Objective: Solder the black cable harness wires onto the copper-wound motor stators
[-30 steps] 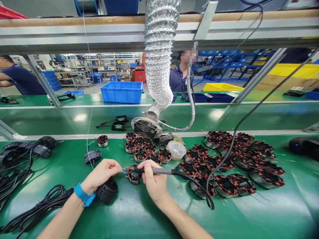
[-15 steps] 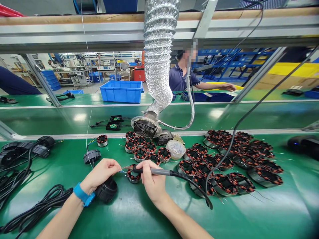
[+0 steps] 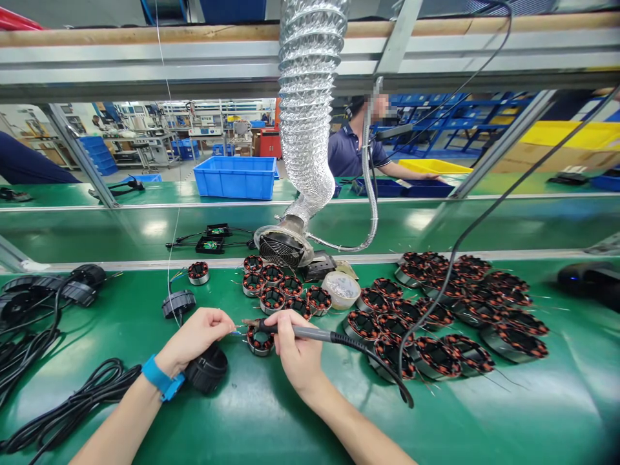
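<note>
My left hand (image 3: 206, 332) is closed in a pinch on thin wires (image 3: 237, 332), one of them blue, beside a motor stator (image 3: 260, 342) with copper windings. My right hand (image 3: 296, 349) grips a soldering iron (image 3: 305, 332) like a pen; its tip lies over the stator's left edge, close to the pinched wires. Under my left wrist sits a round black housing (image 3: 207, 370), partly covered by the hand. A thin strand of solder wire (image 3: 169, 258) hangs down past a second black housing (image 3: 179, 303).
Several stators (image 3: 436, 355) crowd the right side, with more behind my hands. A fume extractor (image 3: 283, 248) hangs from a foil duct. Next to it stands a round tub (image 3: 341, 289). Coiled black cables (image 3: 97, 394) lie at left. A co-worker (image 3: 353, 145) sits across the bench.
The soldering iron's tip has lifted slightly off the wires. Two small circuit boards on the belt behind have shifted left. The co-worker's arm has drawn back.
</note>
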### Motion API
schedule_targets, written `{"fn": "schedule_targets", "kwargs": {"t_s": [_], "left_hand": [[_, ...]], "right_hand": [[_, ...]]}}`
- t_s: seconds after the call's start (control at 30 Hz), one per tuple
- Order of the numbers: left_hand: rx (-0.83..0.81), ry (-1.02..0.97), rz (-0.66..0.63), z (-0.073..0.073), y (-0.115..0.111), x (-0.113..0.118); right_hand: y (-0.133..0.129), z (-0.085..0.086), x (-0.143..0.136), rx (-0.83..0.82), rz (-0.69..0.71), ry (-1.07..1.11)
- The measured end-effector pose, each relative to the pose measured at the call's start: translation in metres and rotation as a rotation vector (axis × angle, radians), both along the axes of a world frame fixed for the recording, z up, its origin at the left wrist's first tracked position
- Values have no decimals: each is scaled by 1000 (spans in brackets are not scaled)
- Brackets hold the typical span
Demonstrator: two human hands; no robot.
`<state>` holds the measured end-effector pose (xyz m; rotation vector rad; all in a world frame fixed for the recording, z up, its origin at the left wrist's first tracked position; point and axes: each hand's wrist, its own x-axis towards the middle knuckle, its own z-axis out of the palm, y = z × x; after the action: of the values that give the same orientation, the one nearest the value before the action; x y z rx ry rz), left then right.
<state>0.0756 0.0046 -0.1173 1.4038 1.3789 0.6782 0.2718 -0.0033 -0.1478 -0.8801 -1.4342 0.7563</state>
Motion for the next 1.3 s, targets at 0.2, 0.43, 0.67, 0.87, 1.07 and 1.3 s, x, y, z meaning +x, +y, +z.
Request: {"fn": "schedule_targets", "kwargs": {"t_s": [0.2, 0.43, 0.67, 0.87, 1.07, 1.3], "left_hand": [[1, 4, 11, 2, -1, 1], [8, 7, -2, -2, 1, 0], [8, 4, -9, -1, 0, 0], [40, 11, -34, 1, -2, 2], [99, 40, -90, 8, -9, 6], [140, 50, -162, 7, -8, 2]], "right_hand": [[-1, 2, 0, 9, -4, -42], [-2, 10, -2, 49, 22, -138], [1, 11, -3, 83, 77, -187], [9, 4, -7, 186, 158, -263], [13, 0, -13, 209, 262, -285], [12, -4, -14, 283, 250, -393]]}}
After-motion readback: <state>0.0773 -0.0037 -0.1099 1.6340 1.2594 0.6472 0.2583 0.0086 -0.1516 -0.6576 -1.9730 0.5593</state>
